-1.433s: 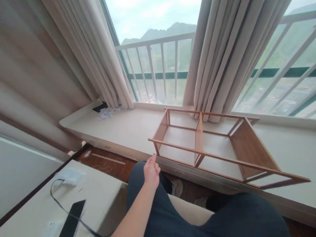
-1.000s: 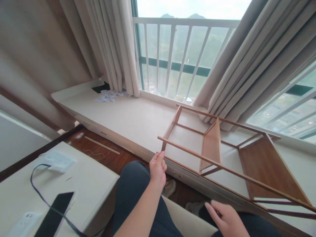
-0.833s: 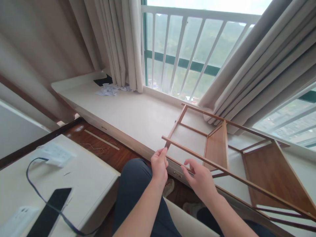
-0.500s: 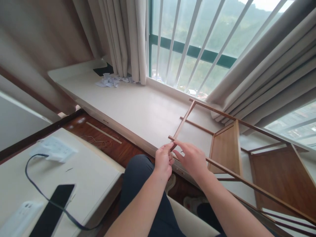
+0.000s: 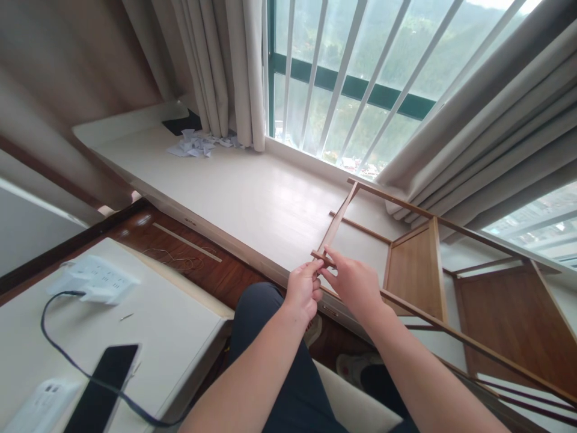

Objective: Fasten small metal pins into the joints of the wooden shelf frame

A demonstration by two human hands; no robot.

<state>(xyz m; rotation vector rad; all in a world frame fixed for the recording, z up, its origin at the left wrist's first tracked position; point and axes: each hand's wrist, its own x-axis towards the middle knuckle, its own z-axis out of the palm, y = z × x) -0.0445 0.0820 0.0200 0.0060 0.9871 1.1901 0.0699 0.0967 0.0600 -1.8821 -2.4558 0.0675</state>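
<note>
A brown wooden shelf rack (image 5: 410,305) with two panels lies on its side on the white window ledge, its near corner in front of me. My left hand (image 5: 303,290) is closed in a pinch right at that corner, under the rail end; whatever sits between its fingertips is too small to make out. From the other side, my right hand (image 5: 354,278) grips the same long rail, index finger over it and thumb below. The fingertips of both hands almost meet. A crossbar (image 5: 338,225) runs from this corner toward the window.
On the left, a white surface (image 5: 180,328) bears a dark phone (image 5: 103,385), a cable, a white power strip in plastic (image 5: 106,278) and a small metal piece (image 5: 127,317). Paper scraps (image 5: 193,144) lie on the ledge (image 5: 234,198) by the curtain. A pale strip (image 5: 187,242) lies on the floor.
Both hands have shifted slightly at the corner, and my right index finger now reaches further over the rail. The camera view has turned a little. The rack has hardly moved.
</note>
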